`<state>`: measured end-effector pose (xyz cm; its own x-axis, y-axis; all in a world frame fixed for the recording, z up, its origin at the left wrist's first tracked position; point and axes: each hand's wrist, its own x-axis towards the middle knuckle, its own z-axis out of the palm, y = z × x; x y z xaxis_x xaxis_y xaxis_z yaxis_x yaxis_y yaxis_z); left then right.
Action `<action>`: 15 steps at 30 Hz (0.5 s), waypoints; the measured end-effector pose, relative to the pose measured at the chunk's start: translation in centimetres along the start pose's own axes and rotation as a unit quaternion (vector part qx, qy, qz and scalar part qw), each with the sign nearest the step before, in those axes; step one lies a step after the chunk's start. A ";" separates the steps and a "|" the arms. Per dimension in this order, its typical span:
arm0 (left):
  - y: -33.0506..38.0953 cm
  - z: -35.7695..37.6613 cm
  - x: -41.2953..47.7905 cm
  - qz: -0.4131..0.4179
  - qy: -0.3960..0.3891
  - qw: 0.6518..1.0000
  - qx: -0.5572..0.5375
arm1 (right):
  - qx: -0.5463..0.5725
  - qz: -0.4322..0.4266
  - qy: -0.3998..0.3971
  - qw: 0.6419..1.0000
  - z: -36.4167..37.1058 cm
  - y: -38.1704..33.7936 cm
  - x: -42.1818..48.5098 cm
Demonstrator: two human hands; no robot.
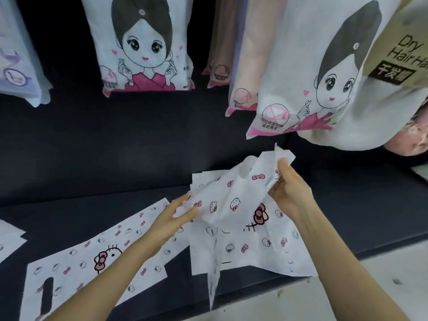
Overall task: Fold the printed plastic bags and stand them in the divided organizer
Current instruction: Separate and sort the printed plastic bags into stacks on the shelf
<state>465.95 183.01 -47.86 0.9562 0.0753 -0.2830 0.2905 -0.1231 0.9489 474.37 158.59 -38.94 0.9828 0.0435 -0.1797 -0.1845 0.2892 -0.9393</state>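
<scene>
A white plastic bag printed with pink bows and cat faces (234,193) is lifted and crumpled above the dark surface. My right hand (288,188) pinches its upper right part near the handle end. My left hand (178,216) holds its lower left edge with the fingers partly under the plastic. Beneath it lies another bag of the same print (254,246), spread out with a large bow showing. A third printed bag (92,258) lies flat at the left under my left forearm. No organizer is in view.
Packaged hair towels with a cartoon girl hang above: one at top middle (141,47), a large one at top right (324,84). A corner of another white bag (9,237) shows at the far left. A pale floor (347,293) runs along the bottom right.
</scene>
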 end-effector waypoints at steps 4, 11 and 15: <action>-0.4 1.4 3.5 0.017 0.032 0.998 0.046 | 0.021 0.026 0.089 0.995 -3.9 1.1 3.6; -0.5 7.9 8.7 -0.061 -0.052 0.996 -0.031 | 0.004 0.100 0.205 0.974 -10.6 6.0 4.8; -0.6 10.8 11.3 -0.055 -0.067 0.995 -0.053 | -0.081 0.050 0.253 0.963 -12.9 8.0 4.6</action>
<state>476.99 173.29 -53.17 0.9173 -0.0508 -0.3950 0.3947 -0.0160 0.9187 477.31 148.76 -51.06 0.8368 -0.4191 -0.3523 -0.3173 0.1532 -0.9359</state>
